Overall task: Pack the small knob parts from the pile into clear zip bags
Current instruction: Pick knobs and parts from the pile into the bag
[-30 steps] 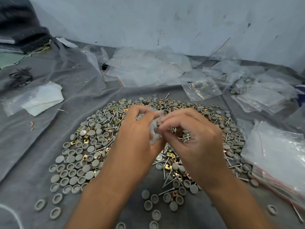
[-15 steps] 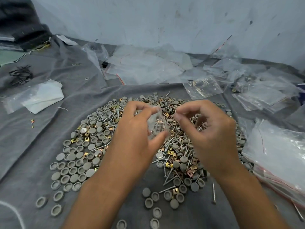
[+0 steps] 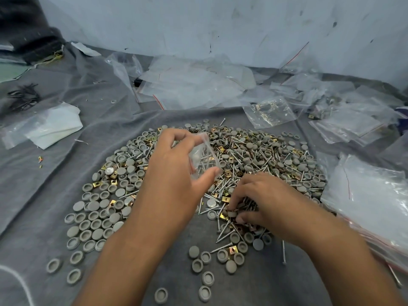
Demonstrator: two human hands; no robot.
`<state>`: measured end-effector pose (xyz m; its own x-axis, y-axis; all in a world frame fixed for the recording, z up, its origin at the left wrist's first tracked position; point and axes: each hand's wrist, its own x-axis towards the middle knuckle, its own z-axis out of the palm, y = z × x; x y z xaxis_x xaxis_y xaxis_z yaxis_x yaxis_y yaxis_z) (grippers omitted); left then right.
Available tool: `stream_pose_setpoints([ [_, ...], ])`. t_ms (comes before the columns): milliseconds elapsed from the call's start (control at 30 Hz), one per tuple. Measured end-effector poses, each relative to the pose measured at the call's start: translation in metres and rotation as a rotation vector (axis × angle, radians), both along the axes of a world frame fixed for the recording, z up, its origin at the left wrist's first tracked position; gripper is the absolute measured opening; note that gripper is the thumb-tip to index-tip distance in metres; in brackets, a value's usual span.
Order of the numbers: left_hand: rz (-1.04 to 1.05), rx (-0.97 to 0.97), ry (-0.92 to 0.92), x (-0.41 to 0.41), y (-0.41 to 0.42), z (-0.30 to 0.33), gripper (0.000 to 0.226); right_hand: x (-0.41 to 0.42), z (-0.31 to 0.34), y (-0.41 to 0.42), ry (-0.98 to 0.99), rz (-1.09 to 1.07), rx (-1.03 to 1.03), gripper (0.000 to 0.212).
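A wide pile [image 3: 276, 155] of grey round knob caps, silver screws and brass square clips spreads over the grey cloth. My left hand [image 3: 174, 171] holds a small clear zip bag [image 3: 204, 156] above the pile, pinched between fingers and thumb; a few screws show through the bag. My right hand [image 3: 262, 199] is down in the near side of the pile, its fingertips curled around small parts [image 3: 231, 214], a grey cap and a brass clip among them.
Stacks of clear zip bags [image 3: 371, 195] lie at the right and more bags [image 3: 194, 85] along the back by the wall. A white folded bag [image 3: 53, 127] lies at left. Loose caps [image 3: 92, 226] and a stray screw [image 3: 283, 252] dot the near cloth.
My right hand left the bag's mouth and dropped down into the near side of the pile. My left hand kept the bag raised, shifting slightly.
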<state>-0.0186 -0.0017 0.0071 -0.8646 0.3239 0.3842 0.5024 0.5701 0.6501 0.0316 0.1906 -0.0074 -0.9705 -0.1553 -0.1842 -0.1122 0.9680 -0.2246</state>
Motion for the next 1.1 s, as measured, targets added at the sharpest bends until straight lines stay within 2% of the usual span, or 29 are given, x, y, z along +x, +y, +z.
stream_pose_setpoints([
  [300, 0.002, -0.003, -0.003, -0.001, 0.000, -0.001, 0.061, -0.005, -0.001, -0.005, 0.025, -0.048, 0.017, 0.013],
  [533, 0.000, -0.022, 0.000, -0.001, 0.001, -0.001, 0.061, -0.003, 0.000, 0.004, 0.132, -0.114, -0.140, 0.020],
  [600, -0.003, -0.021, 0.003, -0.001, 0.001, -0.001, 0.061, -0.003, 0.000, 0.005, 0.167, -0.169, -0.245, 0.023],
  [767, -0.003, -0.021, -0.002, -0.002, 0.002, -0.002, 0.061, -0.002, 0.004, 0.003, 0.270, -0.328, -0.755, 0.021],
  [933, -0.027, 0.006, -0.004, -0.002, 0.003, -0.005, 0.060, -0.004, 0.012, -0.012, 0.479, -0.332, -1.116, 0.016],
  [1033, -0.050, 0.008, -0.006, -0.003, 0.005, -0.008, 0.056, -0.003, 0.011, -0.033, 0.690, -0.201, -1.085, 0.018],
  [1100, -0.070, 0.019, -0.002, -0.003, 0.006, -0.008, 0.048, -0.004, 0.009, -0.043, 0.839, -0.113, -0.912, 0.019],
])
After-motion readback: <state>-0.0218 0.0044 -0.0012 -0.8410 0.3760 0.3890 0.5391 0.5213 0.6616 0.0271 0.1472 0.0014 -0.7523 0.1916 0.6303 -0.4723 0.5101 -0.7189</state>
